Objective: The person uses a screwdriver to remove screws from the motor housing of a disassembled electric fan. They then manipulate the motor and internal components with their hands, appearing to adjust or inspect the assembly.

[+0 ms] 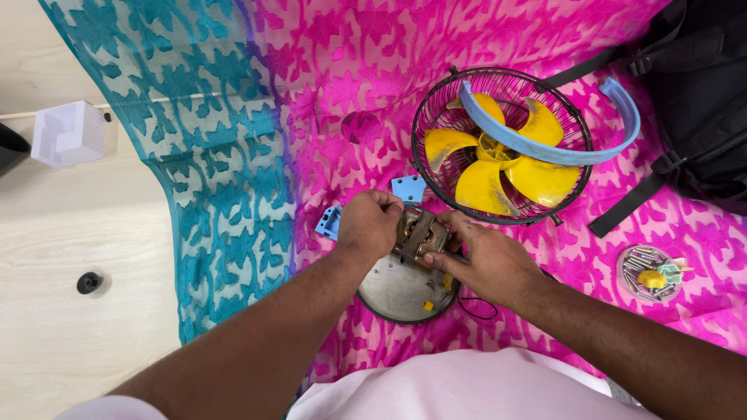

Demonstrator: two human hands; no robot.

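While both hands grip it, the motor (420,233) sits on a round plate (401,294) at centre frame
Left hand (369,224) is curled over its left side, right hand (482,260) pinches its right edge; fan cage (502,144) with yellow blades (498,155) lies upper right on pink cloth (327,93)

In the middle of the frame, the left hand (370,224) and the right hand (484,260) both close their grip on a small brown motor (419,233), which sits on a round metal plate (401,294). Under them lies a pink and teal cloth (233,155). Upper right stands a black wire cage (498,117) with a yellow fan blade (498,167). At the right edge is a small dish of screws (650,274).
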